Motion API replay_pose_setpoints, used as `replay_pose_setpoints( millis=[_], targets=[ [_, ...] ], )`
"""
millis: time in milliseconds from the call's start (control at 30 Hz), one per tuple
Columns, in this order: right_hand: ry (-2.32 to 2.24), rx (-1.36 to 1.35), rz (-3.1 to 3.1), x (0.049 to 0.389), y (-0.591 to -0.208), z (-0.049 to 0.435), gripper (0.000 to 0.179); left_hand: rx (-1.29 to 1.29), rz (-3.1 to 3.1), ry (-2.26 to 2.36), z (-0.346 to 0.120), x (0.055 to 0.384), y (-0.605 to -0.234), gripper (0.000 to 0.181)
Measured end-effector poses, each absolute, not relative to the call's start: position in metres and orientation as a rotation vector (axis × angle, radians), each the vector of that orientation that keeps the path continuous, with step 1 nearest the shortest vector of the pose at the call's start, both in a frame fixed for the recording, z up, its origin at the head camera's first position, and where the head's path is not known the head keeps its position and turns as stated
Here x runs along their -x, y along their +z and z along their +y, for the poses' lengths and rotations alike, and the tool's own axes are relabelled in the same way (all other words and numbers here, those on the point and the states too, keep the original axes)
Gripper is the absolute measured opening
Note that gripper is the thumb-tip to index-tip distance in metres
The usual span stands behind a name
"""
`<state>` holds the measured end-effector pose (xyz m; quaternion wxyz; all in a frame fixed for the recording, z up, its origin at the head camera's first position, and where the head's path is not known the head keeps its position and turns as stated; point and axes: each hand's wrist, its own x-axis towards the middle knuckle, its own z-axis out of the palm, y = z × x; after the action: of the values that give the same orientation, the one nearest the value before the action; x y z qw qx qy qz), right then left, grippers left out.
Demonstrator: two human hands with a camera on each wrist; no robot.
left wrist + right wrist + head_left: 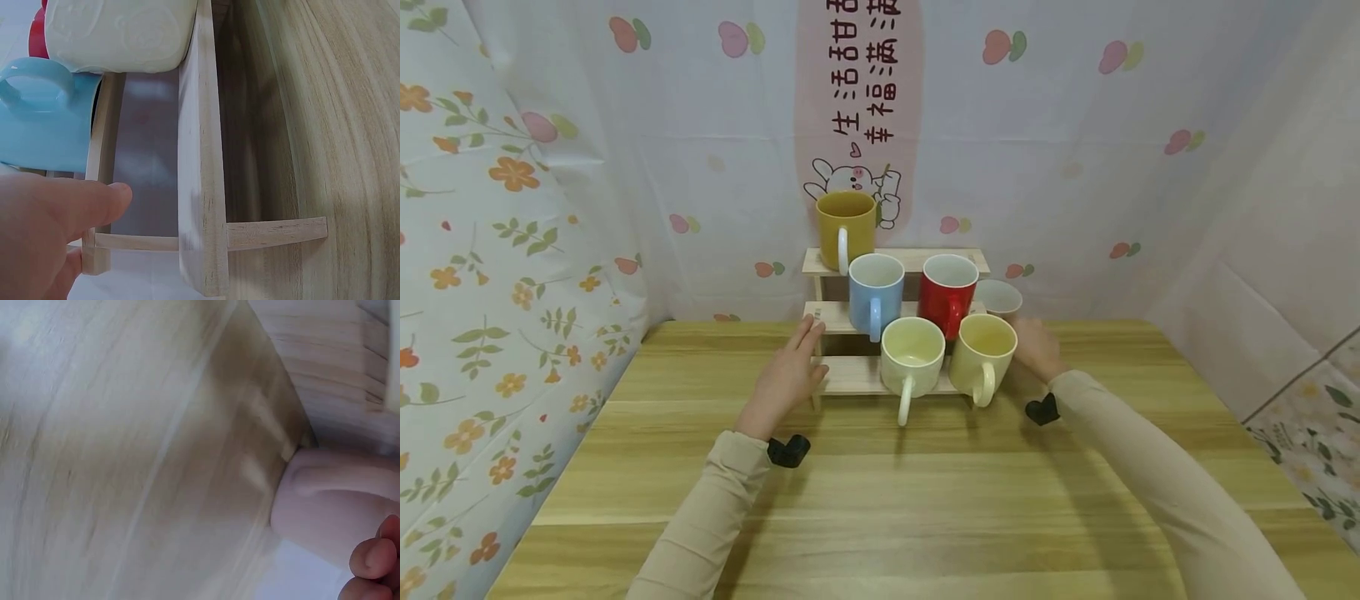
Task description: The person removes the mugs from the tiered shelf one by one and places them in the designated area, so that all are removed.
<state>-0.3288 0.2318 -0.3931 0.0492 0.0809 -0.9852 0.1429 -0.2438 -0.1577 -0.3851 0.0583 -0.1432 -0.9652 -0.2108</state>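
Observation:
My left hand point(782, 379) lies at the left end of a three-step wooden rack point(850, 377), its fingers nearly straight along the middle shelf's end. In the left wrist view the thumb point(94, 203) reaches past that shelf's front edge. My right hand point(1037, 346), partly hidden, holds a pale pink mug point(337, 509) beside the rack's right end; its curled fingertips lie against the mug near the handle. On the rack stand a mustard mug point(847, 218) on top, a blue mug point(876, 292) and a red mug point(942, 296) midway, a cream mug point(910, 367) and a yellow mug point(981, 358) below.
The rack stands near the back of a wood-grain table point(910, 517). Behind it hangs a patterned cloth point(1060, 167), and floral cloth point(505, 292) hangs at the left. Mug handles stick out toward the front. A black wrist mount point(788, 451) sits at the left cuff.

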Motion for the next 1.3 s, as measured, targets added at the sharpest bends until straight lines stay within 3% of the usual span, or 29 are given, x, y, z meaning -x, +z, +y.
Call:
replay_pose_setpoints(
  millis=[267,933,1300],
  targets=[
    [0.329,-0.285,-2.983,0.326,-0.377,0.236,0.058,0.432,-2.912,-0.640,-0.158,0.243,-0.384,0.067],
    [0.286,-0.356,-2.801,0.315,-0.318,0.226,0.005,0.436,-2.908,-0.650,-0.158,0.243,-0.381,0.068],
    [0.293,-0.447,-2.769,0.317,-0.300,0.219,0.009,0.437,-2.918,-0.668,-0.158,0.243,-0.380,0.068]
  ],
)
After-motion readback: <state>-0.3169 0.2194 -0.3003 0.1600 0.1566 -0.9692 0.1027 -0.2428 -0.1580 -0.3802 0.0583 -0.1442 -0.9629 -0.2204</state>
